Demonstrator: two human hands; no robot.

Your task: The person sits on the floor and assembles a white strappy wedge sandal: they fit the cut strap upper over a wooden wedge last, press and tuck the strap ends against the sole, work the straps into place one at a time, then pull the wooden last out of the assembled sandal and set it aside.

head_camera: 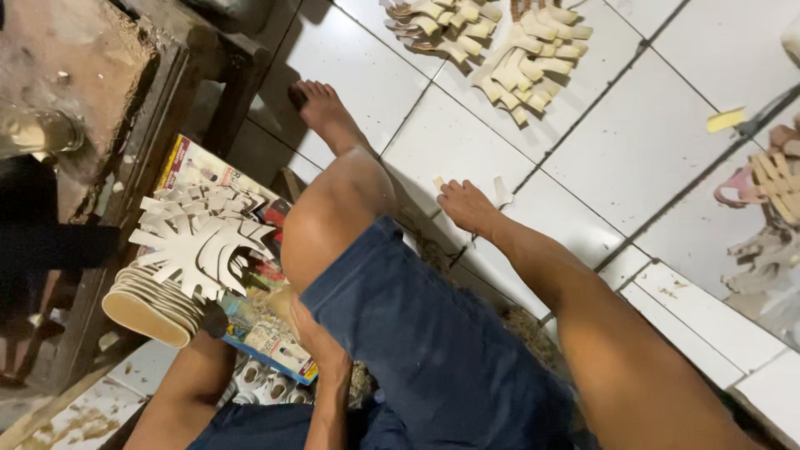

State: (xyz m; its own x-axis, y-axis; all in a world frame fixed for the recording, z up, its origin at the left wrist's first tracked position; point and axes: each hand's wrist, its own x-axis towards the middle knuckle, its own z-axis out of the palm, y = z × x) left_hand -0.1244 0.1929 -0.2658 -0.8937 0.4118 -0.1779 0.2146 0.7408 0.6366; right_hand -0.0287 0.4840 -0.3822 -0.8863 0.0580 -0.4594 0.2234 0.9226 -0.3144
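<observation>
My left hand (pixel 208 332) reaches up from the lower left and holds a stack of pale shoe soles (pixel 154 310). Its fingers are mostly hidden under the stack. White cut strap pieces (pixel 204 237) lie fanned out on top of the soles. My right hand (pixel 310 332) sits just beside my raised knee, with its fingers curled over the edge of a colourful printed cardboard box (pixel 271 337). The box lies right under the stack. What the right fingertips touch is partly hidden.
My bare legs in blue shorts stretch toward the upper right over a white tiled floor (pixel 600 158). Rows of beige strap pieces (pixel 525 67) lie on the tiles at the top. Pink and tan sandal parts (pixel 771 179) sit at the right. A worn wooden bench (pixel 92 67) stands at the left.
</observation>
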